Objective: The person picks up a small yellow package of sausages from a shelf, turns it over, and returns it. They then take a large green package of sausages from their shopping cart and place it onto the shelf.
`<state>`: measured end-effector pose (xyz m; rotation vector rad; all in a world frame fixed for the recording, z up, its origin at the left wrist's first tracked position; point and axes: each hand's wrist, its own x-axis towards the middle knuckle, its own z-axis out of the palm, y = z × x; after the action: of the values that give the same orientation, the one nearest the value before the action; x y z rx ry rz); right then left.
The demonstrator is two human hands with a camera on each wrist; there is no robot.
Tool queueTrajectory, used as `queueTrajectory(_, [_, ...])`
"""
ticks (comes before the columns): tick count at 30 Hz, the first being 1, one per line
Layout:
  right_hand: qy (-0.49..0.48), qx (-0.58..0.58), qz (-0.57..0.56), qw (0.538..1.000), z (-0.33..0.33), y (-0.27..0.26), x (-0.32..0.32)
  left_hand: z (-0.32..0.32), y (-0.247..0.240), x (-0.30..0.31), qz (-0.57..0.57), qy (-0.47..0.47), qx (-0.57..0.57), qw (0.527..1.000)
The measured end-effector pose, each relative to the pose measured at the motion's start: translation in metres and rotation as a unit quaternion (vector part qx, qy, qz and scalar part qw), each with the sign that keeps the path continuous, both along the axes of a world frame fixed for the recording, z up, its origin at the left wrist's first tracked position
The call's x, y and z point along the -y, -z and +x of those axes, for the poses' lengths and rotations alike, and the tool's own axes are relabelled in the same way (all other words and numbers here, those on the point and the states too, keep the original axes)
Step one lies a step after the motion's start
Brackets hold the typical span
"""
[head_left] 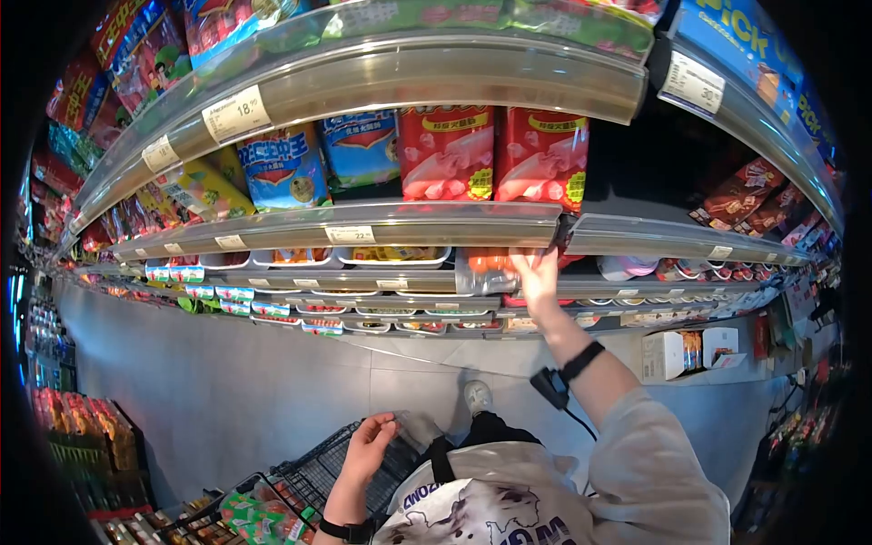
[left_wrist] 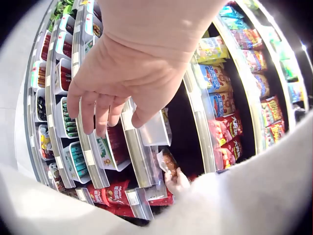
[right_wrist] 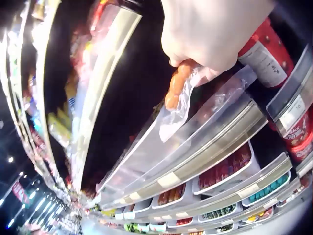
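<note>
My right hand [head_left: 536, 282] grips a clear plastic pack of orange sausages [head_left: 490, 261] at the shelf front, just under the price rail. In the right wrist view, the fingers of that hand [right_wrist: 210, 36] close on the pack's end, and the orange sausages [right_wrist: 179, 84] show beside the loose clear wrap [right_wrist: 175, 120]. My left hand [head_left: 371, 443] hangs low by the body, away from the shelf and holding nothing. The left wrist view has its fingers [left_wrist: 101, 110] loosely bent in the foreground, with the shelves behind.
Red sausage bags [head_left: 447, 154] and blue bags [head_left: 283, 168] stand on the shelf above the right hand. White bins [left_wrist: 64, 78] fill the lower tiers. A black wire cart [head_left: 331, 463] with packaged goods is beside the left hand. An open carton [head_left: 663, 354] sits low at right.
</note>
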<state>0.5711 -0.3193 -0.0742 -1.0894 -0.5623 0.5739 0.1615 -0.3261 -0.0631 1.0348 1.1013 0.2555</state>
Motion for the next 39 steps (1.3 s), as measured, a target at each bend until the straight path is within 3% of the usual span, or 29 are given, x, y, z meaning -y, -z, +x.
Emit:
queueTrajectory(1, [0.103, -0.026, -0.072, 0.992, 0.004, 0.014, -0.014, -0.005, 0.001, 0.002, 0.001, -0.011, -0.003, 1.0])
queueTrajectory(2, [0.062, -0.015, -0.236, 0.97, 0.034, 0.051, -0.02, -0.01, 0.001, 0.005, 0.003, -0.021, -0.006, 1.0])
queueTrajectory(3, [0.149, 0.207, -0.365, 0.895, 0.043, 0.062, -0.022, -0.013, 0.001, 0.007, 0.0, -0.026, -0.008, 1.0])
queueTrajectory(4, [0.225, 0.415, -0.463, 0.75, 0.044, 0.068, -0.025, -0.015, 0.0, 0.01, -0.002, -0.035, -0.014, 0.999])
queueTrajectory(7, [0.177, 0.487, -0.432, 0.738, 0.011, 0.013, -0.014, -0.022, 0.003, 0.014, -0.007, -0.055, -0.018, 0.998])
queueTrajectory(8, [0.171, 0.492, -0.43, 0.737, 0.011, 0.018, -0.012, -0.023, 0.005, 0.017, -0.008, -0.064, -0.018, 0.998])
queueTrajectory(10, [0.044, 0.492, -0.422, 0.76, 0.013, 0.03, -0.007, -0.025, 0.007, 0.018, -0.004, -0.075, -0.016, 0.997])
queueTrajectory(12, [0.05, 0.518, -0.425, 0.741, 0.014, 0.036, -0.01, -0.026, 0.007, 0.017, 0.003, -0.079, -0.016, 0.997])
queueTrajectory(14, [0.021, 0.461, -0.374, 0.804, 0.023, 0.047, -0.019, -0.026, 0.005, 0.015, -0.01, -0.077, -0.021, 0.997])
queueTrajectory(17, [-0.015, 0.437, -0.376, 0.817, 0.031, 0.045, -0.025, -0.022, 0.002, 0.016, -0.008, -0.08, -0.026, 0.996])
queueTrajectory(21, [0.008, 0.497, -0.372, 0.784, 0.04, 0.045, -0.03, -0.023, 0.005, 0.02, -0.01, -0.083, -0.028, 0.996])
queueTrajectory(23, [-0.023, 0.4, -0.388, 0.83, 0.051, 0.06, -0.038, -0.022, 0.003, 0.022, -0.012, -0.088, -0.029, 0.996])
queueTrajectory(24, [-0.029, 0.401, -0.384, 0.831, 0.056, 0.064, -0.038, -0.022, 0.002, 0.023, -0.011, -0.094, -0.031, 0.995])
queueTrajectory(26, [0.053, 0.561, -0.415, 0.715, 0.059, 0.07, -0.042, -0.024, 0.0, 0.028, -0.004, -0.094, -0.037, 0.995])
queueTrajectory(27, [0.035, 0.5, -0.506, 0.702, 0.041, 0.031, -0.041, -0.026, 0.0, 0.031, -0.003, -0.105, -0.039, 0.994])
queueTrajectory(31, [-0.009, 0.556, -0.494, 0.668, 0.06, 0.058, -0.037, -0.039, 0.001, 0.049, 0.0, -0.147, -0.066, 0.987])
queueTrajectory(33, [0.023, 0.603, -0.495, 0.625, 0.068, 0.074, -0.034, -0.046, 0.002, 0.062, 0.004, -0.177, -0.079, 0.981])
queueTrajectory(34, [0.05, 0.682, -0.412, 0.602, 0.068, 0.07, -0.031, -0.051, 0.003, 0.067, 0.024, -0.18, -0.085, 0.98])
queueTrajectory(35, [0.112, 0.839, -0.344, 0.406, 0.086, 0.093, -0.037, -0.062, 0.002, 0.073, 0.046, -0.191, -0.099, 0.975])
queueTrajectory(36, [-0.004, 0.748, -0.47, 0.469, 0.072, 0.07, -0.042, -0.069, 0.0, 0.077, 0.055, -0.206, -0.099, 0.972])
queueTrajectory(37, [0.006, 0.843, -0.401, 0.358, 0.103, 0.112, -0.043, -0.079, 0.001, 0.082, 0.089, -0.203, -0.111, 0.969])
queueTrajectory(38, [0.047, 0.907, -0.266, 0.324, 0.066, 0.057, -0.04, -0.085, -0.009, 0.085, 0.121, -0.197, -0.155, 0.961])
queueTrajectory(39, [-0.082, 0.758, -0.309, 0.569, 0.061, 0.046, -0.035, -0.096, -0.014, 0.092, 0.082, -0.199, -0.152, 0.965])
